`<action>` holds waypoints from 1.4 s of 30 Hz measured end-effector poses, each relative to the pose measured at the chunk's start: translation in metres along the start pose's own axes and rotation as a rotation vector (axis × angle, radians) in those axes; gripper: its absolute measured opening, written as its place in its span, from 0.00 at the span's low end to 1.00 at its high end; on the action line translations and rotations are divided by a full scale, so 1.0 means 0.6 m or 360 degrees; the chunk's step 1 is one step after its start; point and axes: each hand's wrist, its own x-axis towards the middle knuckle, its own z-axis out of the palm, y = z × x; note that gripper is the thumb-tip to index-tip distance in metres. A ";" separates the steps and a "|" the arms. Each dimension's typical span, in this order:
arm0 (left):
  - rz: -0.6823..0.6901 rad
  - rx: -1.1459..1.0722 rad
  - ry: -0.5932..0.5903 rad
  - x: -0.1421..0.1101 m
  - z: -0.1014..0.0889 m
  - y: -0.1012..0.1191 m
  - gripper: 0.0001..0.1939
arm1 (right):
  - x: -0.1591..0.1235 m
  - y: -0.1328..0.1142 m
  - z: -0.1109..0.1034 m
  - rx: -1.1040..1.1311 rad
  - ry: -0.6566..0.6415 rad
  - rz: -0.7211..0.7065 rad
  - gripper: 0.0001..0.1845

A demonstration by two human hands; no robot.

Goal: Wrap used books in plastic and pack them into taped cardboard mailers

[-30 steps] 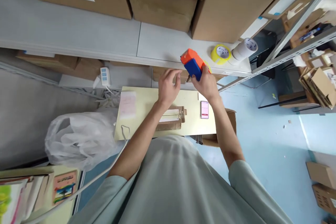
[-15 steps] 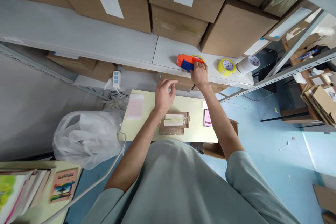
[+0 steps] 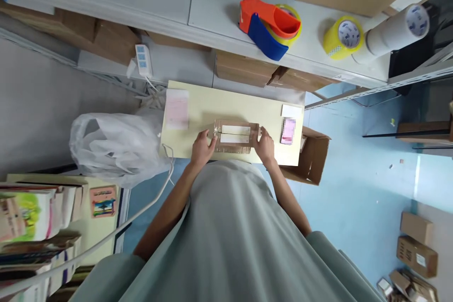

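A small flat cardboard box (image 3: pixel 234 149) with clear tape and a white label (image 3: pixel 235 138) lies on the pale yellow table in front of me. My left hand (image 3: pixel 203 149) grips its left end, thumb against the edge. At the opposite end my right hand (image 3: pixel 264 146) holds the box between thumb and fingers. Above, on the grey shelf, rests an orange and blue tape dispenser (image 3: pixel 264 19) with a yellow-rimmed roll in it, away from both hands.
A pink paper (image 3: pixel 177 109) and a phone (image 3: pixel 288 131) lie on the table (image 3: pixel 201 96). Tape rolls (image 3: pixel 343 37) stand on the shelf (image 3: pixel 219 4). Left of the table is a white plastic bag (image 3: pixel 116 146); right of it, an open carton (image 3: pixel 314 155). A cable (image 3: pixel 141 236) crosses the lower left.
My right hand has let go of the tape dispenser on the shelf. Both hands have come down to the box's two ends. The view has tilted downward.
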 end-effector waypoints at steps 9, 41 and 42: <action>-0.0210 0.0351 -0.0033 0.014 0.046 0.064 0.35 | 0.008 0.004 0.075 0.0100 -0.0021 0.0286 0.44; -0.0231 -0.0217 -0.0197 0.025 0.029 -0.048 0.15 | -0.016 0.108 0.068 0.0817 -0.0279 0.0176 0.33; -0.0234 -0.0241 -0.0167 0.033 0.028 -0.044 0.19 | -0.008 0.106 0.066 0.0870 -0.0216 0.0214 0.33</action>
